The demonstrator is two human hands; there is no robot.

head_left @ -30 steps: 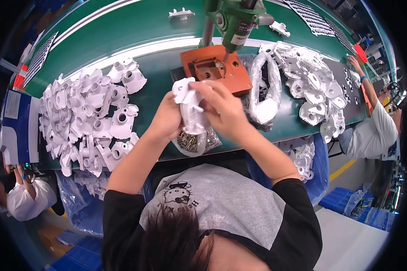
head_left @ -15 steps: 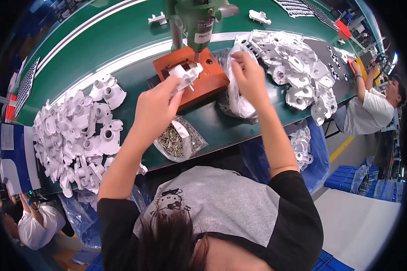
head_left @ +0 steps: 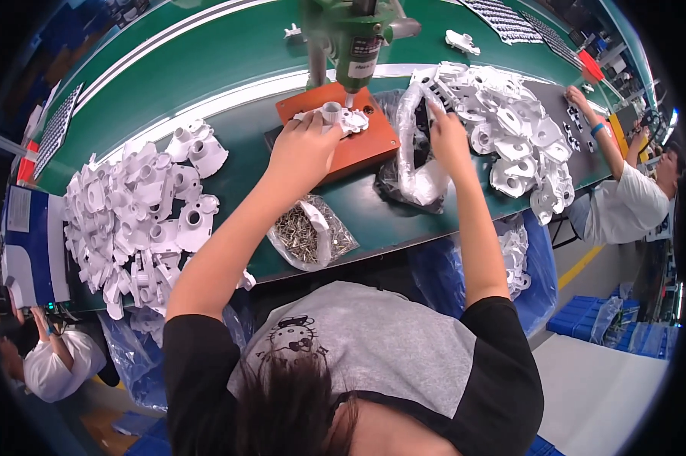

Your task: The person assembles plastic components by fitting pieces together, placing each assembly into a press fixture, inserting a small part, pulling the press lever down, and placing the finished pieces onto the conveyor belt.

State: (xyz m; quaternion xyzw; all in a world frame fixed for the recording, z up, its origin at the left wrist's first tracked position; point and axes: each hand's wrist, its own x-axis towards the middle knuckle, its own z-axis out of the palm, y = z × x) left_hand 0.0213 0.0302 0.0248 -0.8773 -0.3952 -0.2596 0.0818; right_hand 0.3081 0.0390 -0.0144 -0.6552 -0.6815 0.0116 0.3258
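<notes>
My left hand [head_left: 306, 152] is closed round a white plastic part [head_left: 352, 120] with a round collar, which rests on an orange fixture block [head_left: 377, 140]. Directly over the part stands the spindle of a green press [head_left: 358, 57]. To the right, my right hand [head_left: 451, 140] is at the mouth of a clear plastic bag [head_left: 408, 163] with dark contents. One finger of it is stretched out; the other fingers are partly hidden, and I see nothing held. A clear bag of small metal screws or pins [head_left: 301, 235] lies open in front of the block.
White molded parts are heaped at left [head_left: 145, 220] and at right [head_left: 510, 129]. Behind the press runs a green conveyor [head_left: 229, 68] with a loose white part [head_left: 462, 42]. Blue-lined bins [head_left: 537, 258] stand below the bench edge. A co-worker [head_left: 632, 197] reaches in at far right.
My left hand has brought the white part down onto the orange block, under the spindle. My right hand has shifted right and lower along the bag. The view has shifted slightly.
</notes>
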